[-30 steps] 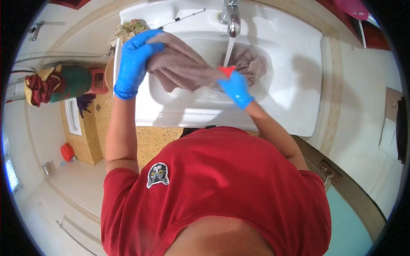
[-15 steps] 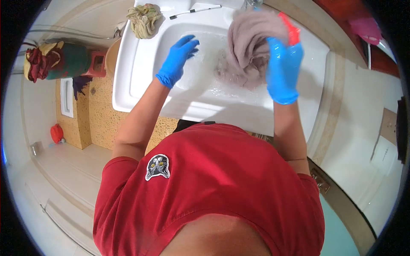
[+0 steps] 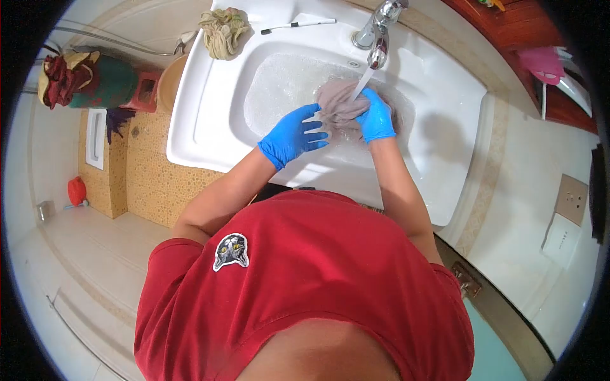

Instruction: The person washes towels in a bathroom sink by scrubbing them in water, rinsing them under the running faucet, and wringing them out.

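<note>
A greyish-mauve cloth point(image 3: 340, 105) lies bunched and wet in the sink basin, under a stream of running water. My right hand point(image 3: 376, 119), in a blue glove, is closed on the cloth's right side, its fingertips partly hidden by folds and water. At the cloth's left edge, my blue-gloved left hand point(image 3: 292, 136) is open with its fingers spread; whether the fingertips touch the fabric, I cannot tell. Foamy water point(image 3: 270, 89) fills the basin around the cloth. Above it, the chrome faucet point(image 3: 379, 38) is running.
A crumpled yellow-green cloth point(image 3: 223, 33) and a white-and-black pen point(image 3: 298, 25) lie on the rim of the white sink point(image 3: 197, 120). On the left stand a tan basin point(image 3: 170, 86) and a dark green container point(image 3: 105, 82). A wall socket point(image 3: 572, 198) is at right.
My right hand has brought the cloth down from near the faucet into the basin, under the stream. The left hand has moved right, close to the cloth. The faucet is now uncovered.
</note>
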Tool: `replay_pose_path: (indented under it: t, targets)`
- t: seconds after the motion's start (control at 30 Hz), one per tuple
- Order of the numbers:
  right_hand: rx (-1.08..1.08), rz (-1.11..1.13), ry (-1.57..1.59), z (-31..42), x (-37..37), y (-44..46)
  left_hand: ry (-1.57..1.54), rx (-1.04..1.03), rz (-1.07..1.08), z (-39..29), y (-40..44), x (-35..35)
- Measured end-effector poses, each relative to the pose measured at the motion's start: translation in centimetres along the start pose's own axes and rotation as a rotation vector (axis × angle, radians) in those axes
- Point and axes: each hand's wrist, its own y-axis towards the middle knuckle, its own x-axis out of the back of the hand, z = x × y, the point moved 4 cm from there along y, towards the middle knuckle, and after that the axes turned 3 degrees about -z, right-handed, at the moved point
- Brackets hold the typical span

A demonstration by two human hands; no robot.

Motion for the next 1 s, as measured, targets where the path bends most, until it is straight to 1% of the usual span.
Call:
replay_pose_path:
  t: [0.1,0.13,0.17,0.23,0.3,0.33,0.43,0.57,0.63,0.67,0.77,0.8,0.83,0.87,0.9,0.93,1.0]
  targets:
    - [-0.094,0.164,0.198,1.6,-0.4,-1.0,-0.027,0.037,0.015,0.4,0.3,-0.5]
    - [-0.079,0.187,0.178,1.7,-0.1,-0.9,-0.048,0.066,-0.003,0.7,0.3,-0.6]
    - [-0.012,0.131,0.140,1.7,0.5,-1.2,-0.071,0.095,-0.019,1.1,0.5,-0.9]
    - [0.130,0.029,0.057,2.9,-0.8,-5.8,-0.140,0.176,-0.024,1.6,0.6,-2.0]
    - [0.205,0.102,-0.110,3.1,-1.9,-9.0,-0.220,0.290,-0.007,1.8,0.1,-3.5]
    - [0.245,0.138,-0.192,3.3,-2.3,-10.4,-0.306,0.350,0.131,2.2,0.8,-3.9]
    - [0.208,0.293,-0.276,4.1,-4.0,-13.9,-0.452,0.274,0.503,2.0,2.2,-4.7]
    - [0.202,0.455,-0.356,5.0,-4.4,-16.9,-0.468,0.333,0.520,2.2,5.8,-2.9]
    - [0.210,0.509,-0.163,4.8,-4.0,-17.3,-0.479,0.363,0.520,2.2,6.2,-2.7]
    - [0.214,0.537,-0.066,4.7,-3.9,-17.3,-0.338,0.245,0.540,2.1,6.3,-2.5]
    - [0.062,0.415,0.427,7.1,-4.7,-15.2,0.082,-0.108,0.582,1.9,2.0,-5.6]
    - [0.070,0.333,0.384,8.4,-5.2,-13.8,0.223,-0.228,0.592,1.7,0.8,-6.6]
    - [0.079,0.253,0.342,9.5,-5.6,-12.1,-0.122,-0.031,0.759,2.0,0.7,-6.7]
    - [0.065,0.236,0.263,9.1,-4.7,-9.5,-0.440,0.219,0.883,2.3,0.6,-6.8]
    - [0.053,0.219,0.183,7.4,-2.7,-6.4,-0.557,0.299,0.873,2.4,0.5,-7.1]
    - [0.040,0.203,0.098,5.7,-0.9,-4.4,-0.566,0.269,0.828,2.5,0.6,-7.3]
    - [0.064,0.278,0.074,2.7,1.3,-2.9,-0.560,0.223,0.781,2.8,0.8,-7.5]
